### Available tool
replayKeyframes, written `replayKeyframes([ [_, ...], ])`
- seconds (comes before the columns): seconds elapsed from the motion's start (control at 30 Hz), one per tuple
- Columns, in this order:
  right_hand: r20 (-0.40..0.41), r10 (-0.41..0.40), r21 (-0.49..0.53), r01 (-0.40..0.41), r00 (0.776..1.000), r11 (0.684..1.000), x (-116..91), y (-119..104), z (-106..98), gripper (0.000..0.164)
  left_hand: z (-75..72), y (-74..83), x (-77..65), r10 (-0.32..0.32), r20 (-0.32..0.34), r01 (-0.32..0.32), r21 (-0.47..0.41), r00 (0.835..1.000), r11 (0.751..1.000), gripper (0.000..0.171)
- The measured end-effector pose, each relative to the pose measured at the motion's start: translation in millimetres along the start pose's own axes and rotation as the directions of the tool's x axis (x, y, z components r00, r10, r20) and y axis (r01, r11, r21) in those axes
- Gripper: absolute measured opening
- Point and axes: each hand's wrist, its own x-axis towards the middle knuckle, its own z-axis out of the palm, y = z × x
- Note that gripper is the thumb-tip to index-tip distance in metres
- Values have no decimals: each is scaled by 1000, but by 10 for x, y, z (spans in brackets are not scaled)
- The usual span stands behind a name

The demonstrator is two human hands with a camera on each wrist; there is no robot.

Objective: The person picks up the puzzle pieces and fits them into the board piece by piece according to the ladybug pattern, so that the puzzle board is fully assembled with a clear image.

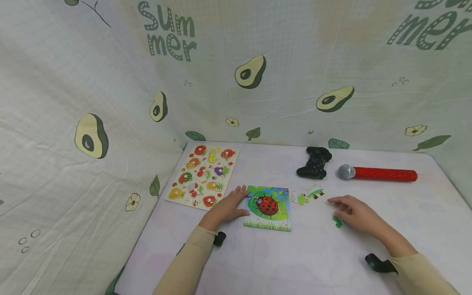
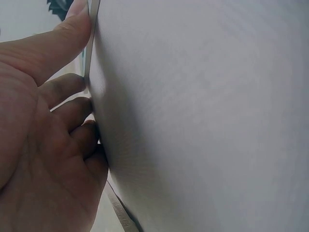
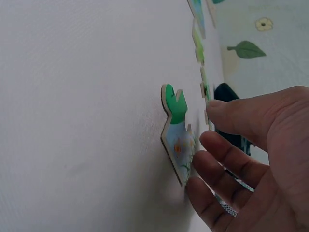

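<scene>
A small square ladybug puzzle (image 1: 267,209) lies in the middle of the table. My left hand (image 1: 231,205) rests at its left side, fingertips by the upper corner and thumb on the edge. In the left wrist view the thumb (image 2: 67,41) touches the thin board edge. My right hand (image 1: 355,214) hovers with loosely bent fingers just beside a loose puzzle piece (image 1: 337,221). That piece (image 3: 176,128), green and pale blue, shows near the fingertips in the right wrist view. More loose pieces (image 1: 303,199) lie between the puzzle and the right hand.
A fruit peg board (image 1: 200,176) lies at the back left, partly behind my left hand. A black game controller (image 1: 314,163) and a red toy microphone (image 1: 383,174) lie at the back right. A printed avocado cloth (image 1: 287,119) hangs behind the table.
</scene>
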Motion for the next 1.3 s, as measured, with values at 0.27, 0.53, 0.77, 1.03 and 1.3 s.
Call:
replayKeyframes([
  [0.27,109,16,-34,-13,994,999,-61,70,-91,53,7,-2,-7,-9,2,9,-5,1000,1000,83],
  [0.53,134,22,-49,-16,991,999,-49,67,-101,50,9,-13,0,-1,-5,1,-9,1000,1000,84],
  [0.77,8,32,-12,-31,999,999,-26,73,-65,33,21,-22,3,-2,-2,2,5,1000,1000,84],
  [1.03,-51,39,62,-36,998,997,14,64,1,36,19,-10,-5,-3,-11,3,-4,1000,1000,83],
  [1.3,-21,-14,82,16,1000,996,45,-3,75,38,16,-7,-4,-1,-12,0,-5,1000,1000,83],
])
